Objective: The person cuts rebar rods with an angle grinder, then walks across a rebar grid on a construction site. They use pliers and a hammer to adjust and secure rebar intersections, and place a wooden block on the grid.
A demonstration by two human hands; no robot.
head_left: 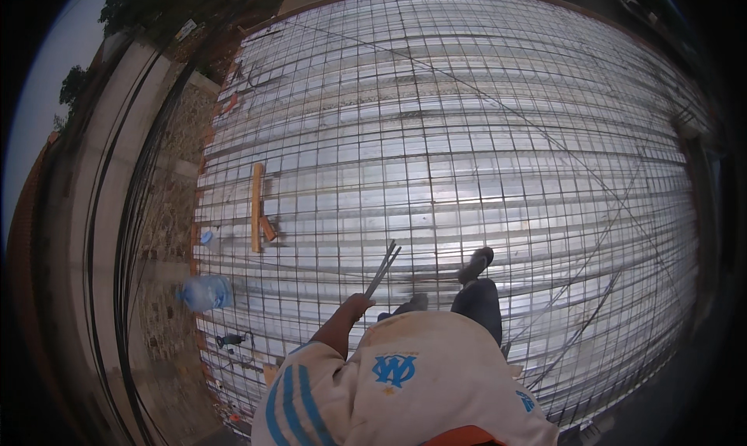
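My left hand [358, 304] is closed around a pair of thin grey bars [383, 267]. They slant up and to the right out of my fist, a little apart at their far ends. Whether they are loose rods or the handles of a tool I cannot make out. Beneath them lies a wide mesh of steel reinforcing bars [420, 123] over shiny corrugated metal sheets [455, 232]. My right hand does not show; the shirt fills that part of the picture. One dark shoe [475, 265] steps forward on the mesh.
Left of me lie a wooden plank [257, 206], a brown block [268, 228], a large blue water bottle [208, 293] and a dark tool [229, 340]. Long loose bars cross the mesh diagonally at right. Black cables [128, 251] run beyond the deck's left edge, over lower ground.
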